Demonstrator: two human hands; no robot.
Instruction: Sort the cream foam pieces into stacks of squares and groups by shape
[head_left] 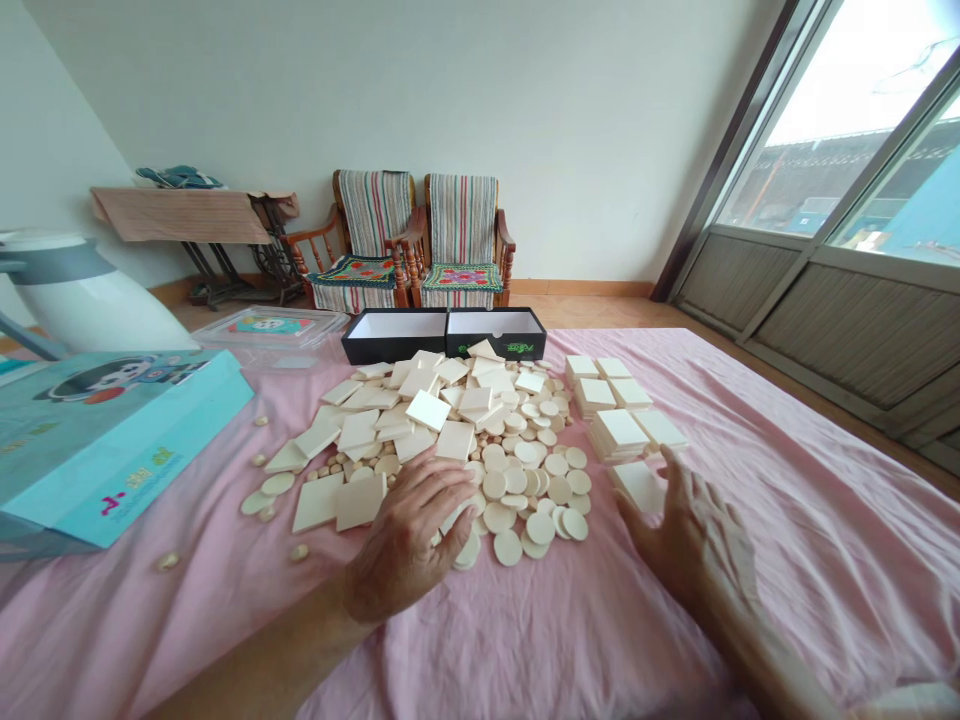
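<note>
My left hand (416, 530) rests over the front of a mixed heap, its fingers stretched and its thumb apart. Pale round wooden discs (508, 546) lie beside its thumb, and pale square wooden tiles (361, 500) lie to its left. A piece shows partly under the fingers; its shape is mostly hidden. My right hand (694, 530) spans a square wooden tile (639, 485) lying flat on the cloth, thumb at its left edge and a finger near its far right corner. Just beyond stand two columns of stacked square tiles (619, 430).
A black box (394, 352) with white insides stands behind the heap. At left are a turquoise box (150, 470), a white jug (97, 295) and a clear plastic lid or case (277, 350). Small wooden beads (168, 562) dot the wrinkled pink cloth (525, 640).
</note>
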